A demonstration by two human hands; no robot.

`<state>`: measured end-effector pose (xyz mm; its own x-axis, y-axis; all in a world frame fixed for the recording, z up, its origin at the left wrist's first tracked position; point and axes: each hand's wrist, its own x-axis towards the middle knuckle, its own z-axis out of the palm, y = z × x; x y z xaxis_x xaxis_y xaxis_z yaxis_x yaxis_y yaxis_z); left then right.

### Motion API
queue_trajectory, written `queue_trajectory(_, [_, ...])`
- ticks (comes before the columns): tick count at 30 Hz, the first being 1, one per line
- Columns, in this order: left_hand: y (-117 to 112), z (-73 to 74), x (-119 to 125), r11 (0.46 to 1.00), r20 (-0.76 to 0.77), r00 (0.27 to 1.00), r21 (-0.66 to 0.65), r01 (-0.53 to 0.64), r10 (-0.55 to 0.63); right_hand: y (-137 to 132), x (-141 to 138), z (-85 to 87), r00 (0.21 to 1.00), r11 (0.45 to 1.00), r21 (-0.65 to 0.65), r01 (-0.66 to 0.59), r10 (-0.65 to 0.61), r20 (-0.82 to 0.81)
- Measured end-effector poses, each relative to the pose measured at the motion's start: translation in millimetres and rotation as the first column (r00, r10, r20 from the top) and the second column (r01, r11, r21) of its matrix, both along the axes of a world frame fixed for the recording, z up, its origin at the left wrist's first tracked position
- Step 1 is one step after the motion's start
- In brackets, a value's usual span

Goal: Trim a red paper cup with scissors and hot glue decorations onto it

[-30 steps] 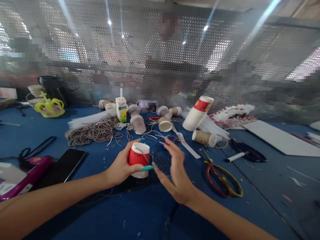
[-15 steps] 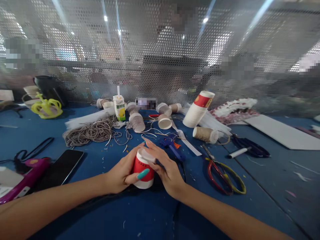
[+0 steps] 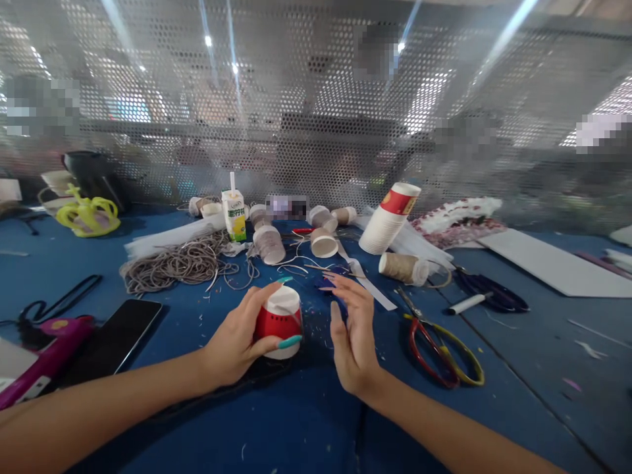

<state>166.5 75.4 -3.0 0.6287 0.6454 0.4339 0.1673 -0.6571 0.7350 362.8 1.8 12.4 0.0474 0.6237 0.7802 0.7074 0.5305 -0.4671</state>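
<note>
My left hand (image 3: 239, 332) grips a red and white paper cup (image 3: 279, 322) from its left side, thumb low on the front and fingers behind. The cup stands on the blue table, with a white end facing up. To its right my right hand (image 3: 356, 329) is held apart from the cup, fingers stretched out and holding nothing. Behind those fingers, a blue tool (image 3: 320, 282) is mostly hidden. Red and yellow handled scissors (image 3: 439, 349) lie right of my right hand.
Grey yarn (image 3: 172, 266), a juice carton (image 3: 234, 216) and wrapped cups (image 3: 269, 245) lie ahead. A leaning cup stack (image 3: 388, 220) and a twine-wrapped cup (image 3: 397, 266) are further right. A phone (image 3: 118, 342) and magenta tool (image 3: 49, 359) sit left; a metal mesh screen (image 3: 316, 99) stands behind.
My right hand has let go of the cup's top and moved right, its fingers opening. My left hand keeps its grip on the cup, which has barely moved.
</note>
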Motion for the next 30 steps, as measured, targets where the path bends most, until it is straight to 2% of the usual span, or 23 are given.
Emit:
queue_trajectory(2, [0,2.0,0,0.999,-0.011,1.0,0.031,0.009,-0.008,-2,0,5.5,0.985,0.993,-0.058,-0.098,0.106,0.138])
queue_trajectory(4, [0,4.4,1,0.996,-0.007,0.999,0.071,0.054,-0.054,-3,-1,10.4,0.938,0.963,-0.17,-0.211,0.248,0.242])
queue_trajectory(7, [-2,8.1,1,0.985,0.013,0.996,0.149,0.085,-0.088,-2,-4,12.1,0.899,0.922,-0.267,-0.28,0.35,0.263])
queue_trajectory(11, [-1,11.4,-2,0.964,0.065,0.998,0.266,-0.001,-0.017,1,-3,6.6,0.898,0.925,-0.253,-0.282,0.347,0.268])
queue_trajectory(16, [5,11.8,-8,0.913,0.118,0.99,0.407,0.017,-0.071,1,0,1.7,0.9,0.937,-0.216,-0.276,0.331,0.283])
queue_trajectory(20, [5,11.4,-7,0.886,0.125,0.99,0.464,0.0,-0.066,1,1,2.1,0.899,0.94,-0.209,-0.269,0.323,0.295])
queue_trajectory(25, [0,15.6,-4,0.859,0.167,0.986,0.505,-0.089,0.004,0,-1,3.9,0.894,0.947,-0.194,-0.254,0.307,0.326])
queue_trajectory(30, [2,16.4,-3,0.773,0.166,0.986,0.625,-0.11,0.007,0,-2,4.5,0.886,0.947,-0.2,-0.251,0.308,0.346])
